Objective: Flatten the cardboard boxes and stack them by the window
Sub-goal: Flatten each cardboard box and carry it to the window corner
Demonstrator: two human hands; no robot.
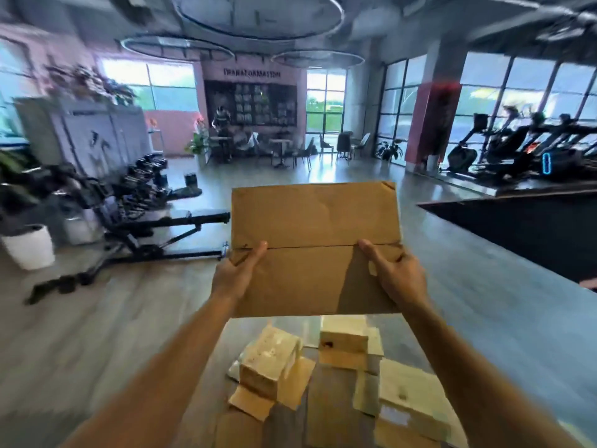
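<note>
A flattened brown cardboard box (315, 227) is held up in front of me, above the floor. My left hand (237, 273) grips its lower left edge, thumb lying on the front face. My right hand (395, 274) grips the lower right edge the same way. Below my arms, three unflattened cardboard boxes stand on the floor: one (269, 363) at the left, one (344, 339) in the middle, one (410, 402) at the right. Large windows (529, 92) line the right side of the room.
A weight bench (168, 234) and a dumbbell rack (135, 185) stand at the left, beside a white planter (29, 247). Treadmills (517, 147) sit on a raised black platform (517, 221) at the right. Café tables and chairs (290, 150) fill the far end.
</note>
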